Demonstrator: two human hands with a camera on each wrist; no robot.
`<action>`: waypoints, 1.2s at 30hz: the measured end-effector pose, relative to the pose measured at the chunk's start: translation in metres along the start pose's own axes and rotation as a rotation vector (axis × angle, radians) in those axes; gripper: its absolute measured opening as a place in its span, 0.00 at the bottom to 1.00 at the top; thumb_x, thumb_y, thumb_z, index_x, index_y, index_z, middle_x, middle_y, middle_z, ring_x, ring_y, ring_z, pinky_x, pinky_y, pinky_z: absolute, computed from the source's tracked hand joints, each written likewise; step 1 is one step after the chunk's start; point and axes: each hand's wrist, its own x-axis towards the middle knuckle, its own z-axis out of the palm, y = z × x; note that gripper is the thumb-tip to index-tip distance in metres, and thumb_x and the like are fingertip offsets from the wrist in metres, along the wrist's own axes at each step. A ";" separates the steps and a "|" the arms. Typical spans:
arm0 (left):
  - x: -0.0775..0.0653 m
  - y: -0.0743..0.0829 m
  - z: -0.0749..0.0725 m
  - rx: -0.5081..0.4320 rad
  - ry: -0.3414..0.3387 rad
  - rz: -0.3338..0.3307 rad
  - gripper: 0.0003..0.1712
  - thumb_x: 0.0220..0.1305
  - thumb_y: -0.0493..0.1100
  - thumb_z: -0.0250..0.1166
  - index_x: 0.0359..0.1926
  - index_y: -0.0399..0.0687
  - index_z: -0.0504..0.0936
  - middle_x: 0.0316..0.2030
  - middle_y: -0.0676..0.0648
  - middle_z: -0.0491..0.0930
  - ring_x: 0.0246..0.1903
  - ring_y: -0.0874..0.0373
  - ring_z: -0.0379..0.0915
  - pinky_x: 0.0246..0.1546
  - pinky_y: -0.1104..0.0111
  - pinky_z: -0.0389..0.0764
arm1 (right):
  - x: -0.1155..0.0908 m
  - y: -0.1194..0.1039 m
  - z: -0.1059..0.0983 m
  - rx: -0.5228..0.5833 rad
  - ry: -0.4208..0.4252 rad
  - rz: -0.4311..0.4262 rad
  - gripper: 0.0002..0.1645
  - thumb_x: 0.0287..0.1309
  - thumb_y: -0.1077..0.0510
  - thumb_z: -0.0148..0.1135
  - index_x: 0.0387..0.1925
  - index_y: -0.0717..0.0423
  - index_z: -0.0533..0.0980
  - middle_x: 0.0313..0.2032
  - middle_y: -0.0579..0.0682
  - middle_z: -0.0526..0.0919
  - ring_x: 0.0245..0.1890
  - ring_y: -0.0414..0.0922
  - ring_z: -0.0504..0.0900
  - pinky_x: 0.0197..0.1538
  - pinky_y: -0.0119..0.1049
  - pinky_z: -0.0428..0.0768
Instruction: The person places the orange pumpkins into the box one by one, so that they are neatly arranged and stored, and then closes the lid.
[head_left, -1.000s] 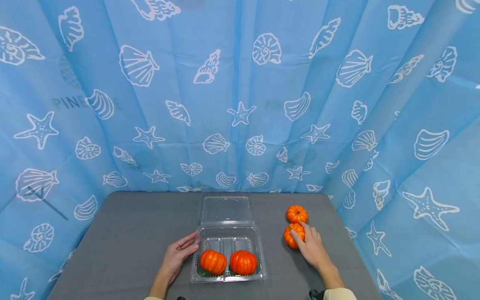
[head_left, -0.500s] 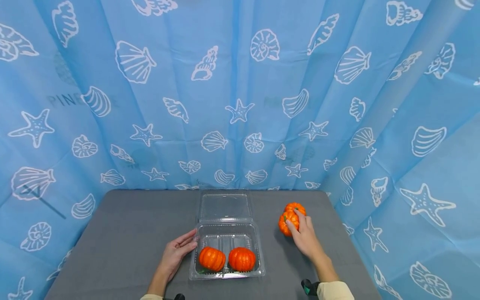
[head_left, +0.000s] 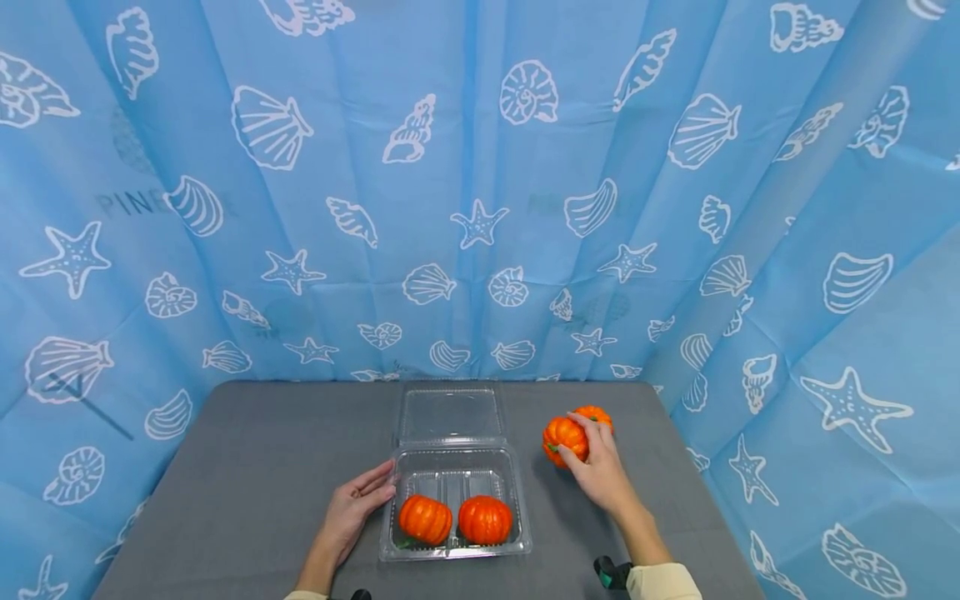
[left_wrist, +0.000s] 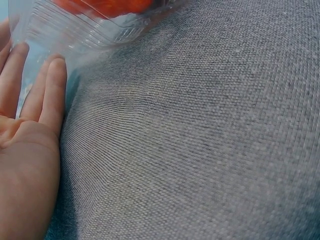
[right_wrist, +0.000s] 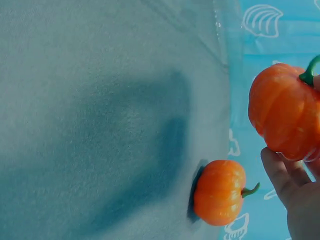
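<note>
My right hand (head_left: 602, 473) grips a small orange pumpkin (head_left: 562, 440) with a green stem, above the right side of the table. In the right wrist view this pumpkin (right_wrist: 282, 112) is raised, fingers beneath it and its shadow on the cloth. A second loose pumpkin (right_wrist: 220, 192) lies on the cloth behind, partly covered by my hand in the head view. My left hand (head_left: 354, 510) touches the left wall of a clear plastic clamshell container (head_left: 522, 500), fingers fairly straight. Inside its near half sit two pumpkins, a left one (head_left: 425, 520) and a right one (head_left: 485, 520), side by side.
The container's transparent lid (head_left: 450, 415) lies folded back, away from me. Grey cloth covers the table (head_left: 262, 467). A blue curtain (head_left: 480, 167) with white shells and starfish hangs behind it and along the sides.
My right hand has lifted the nearer loose pumpkin and carried it left and slightly away from me. The other loose pumpkin stays behind. My left hand keeps its place at the container.
</note>
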 end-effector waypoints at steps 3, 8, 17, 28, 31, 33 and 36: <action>-0.001 0.000 0.000 -0.006 0.000 -0.010 0.32 0.62 0.36 0.71 0.68 0.38 0.76 0.68 0.39 0.76 0.55 0.68 0.81 0.51 0.77 0.82 | -0.001 -0.005 0.001 0.025 0.012 -0.034 0.32 0.61 0.58 0.70 0.66 0.47 0.70 0.60 0.58 0.70 0.55 0.57 0.76 0.56 0.57 0.81; -0.001 0.001 0.000 -0.004 0.001 -0.010 0.32 0.62 0.36 0.71 0.67 0.37 0.76 0.67 0.39 0.76 0.56 0.68 0.80 0.52 0.77 0.82 | -0.002 -0.015 0.001 0.058 0.024 -0.091 0.33 0.55 0.63 0.73 0.61 0.52 0.72 0.58 0.57 0.72 0.53 0.54 0.77 0.54 0.52 0.82; 0.000 0.001 -0.002 0.018 -0.013 0.029 0.32 0.64 0.36 0.70 0.68 0.34 0.74 0.68 0.36 0.74 0.54 0.70 0.81 0.51 0.77 0.82 | -0.002 -0.025 0.012 0.052 0.022 -0.212 0.34 0.50 0.66 0.78 0.58 0.50 0.74 0.54 0.50 0.77 0.51 0.45 0.77 0.53 0.43 0.84; -0.002 0.000 -0.001 0.021 -0.002 0.025 0.32 0.64 0.36 0.70 0.68 0.34 0.74 0.68 0.35 0.74 0.56 0.67 0.81 0.51 0.78 0.82 | -0.005 -0.033 0.022 0.066 0.014 -0.292 0.34 0.48 0.65 0.79 0.57 0.49 0.76 0.55 0.47 0.81 0.53 0.46 0.80 0.57 0.53 0.83; -0.001 0.000 -0.001 0.026 0.006 0.011 0.32 0.64 0.37 0.71 0.68 0.35 0.75 0.68 0.36 0.75 0.57 0.66 0.81 0.51 0.77 0.82 | -0.005 -0.036 0.024 0.083 0.024 -0.324 0.35 0.46 0.67 0.80 0.57 0.49 0.76 0.55 0.48 0.81 0.53 0.46 0.80 0.55 0.50 0.84; 0.001 -0.001 0.000 0.029 0.010 0.003 0.33 0.63 0.38 0.71 0.68 0.36 0.75 0.68 0.37 0.75 0.57 0.66 0.81 0.52 0.77 0.82 | -0.004 -0.037 0.026 0.090 0.022 -0.340 0.36 0.46 0.67 0.80 0.57 0.49 0.77 0.56 0.48 0.82 0.53 0.46 0.81 0.55 0.48 0.84; 0.001 -0.001 0.001 0.029 0.006 0.007 0.32 0.64 0.37 0.71 0.68 0.36 0.75 0.68 0.37 0.75 0.57 0.66 0.80 0.52 0.77 0.82 | -0.004 -0.038 0.030 0.098 0.009 -0.356 0.36 0.45 0.68 0.80 0.57 0.49 0.76 0.56 0.49 0.81 0.52 0.46 0.81 0.53 0.45 0.85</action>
